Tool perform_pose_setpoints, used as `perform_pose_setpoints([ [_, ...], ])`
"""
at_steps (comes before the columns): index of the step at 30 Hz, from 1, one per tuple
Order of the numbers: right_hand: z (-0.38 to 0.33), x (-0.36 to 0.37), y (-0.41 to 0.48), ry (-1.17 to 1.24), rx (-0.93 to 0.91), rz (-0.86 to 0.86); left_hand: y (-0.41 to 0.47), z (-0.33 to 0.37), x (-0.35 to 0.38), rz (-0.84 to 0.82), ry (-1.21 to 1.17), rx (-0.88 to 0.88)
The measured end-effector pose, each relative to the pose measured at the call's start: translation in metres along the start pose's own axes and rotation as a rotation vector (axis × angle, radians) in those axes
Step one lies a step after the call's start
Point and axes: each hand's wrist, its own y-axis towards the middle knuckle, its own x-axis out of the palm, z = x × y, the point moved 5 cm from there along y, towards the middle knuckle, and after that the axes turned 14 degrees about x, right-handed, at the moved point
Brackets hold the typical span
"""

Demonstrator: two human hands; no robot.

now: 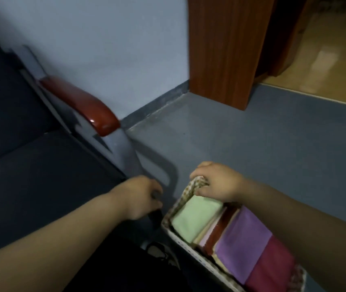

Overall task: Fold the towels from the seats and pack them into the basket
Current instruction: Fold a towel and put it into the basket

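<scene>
Basket (189,249) rim pinched in right grip (216,182) | towels (243,234) just beneath | left grip (140,197) curled, contents unclear

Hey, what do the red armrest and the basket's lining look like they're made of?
Armrest: probably varnished wood or glossy plastic; its red-brown surface carries a bright highlight. Basket lining: looks like thin patterned cloth, folding softly over the rim where the right hand pinches it.
</scene>
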Motion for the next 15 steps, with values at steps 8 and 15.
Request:
perform_pose_setpoints([
  [8, -0.274, 0.005, 0.015, -0.03, -0.453, -0.039, -0.254, -0.145, -0.039, 0.403, 0.001, -0.503],
  [15, -0.506, 0.096, -0.006, -0.21, -0.718, -0.231, -0.494, -0.215, 0.029, 0.519, -0.085, -1.035],
])
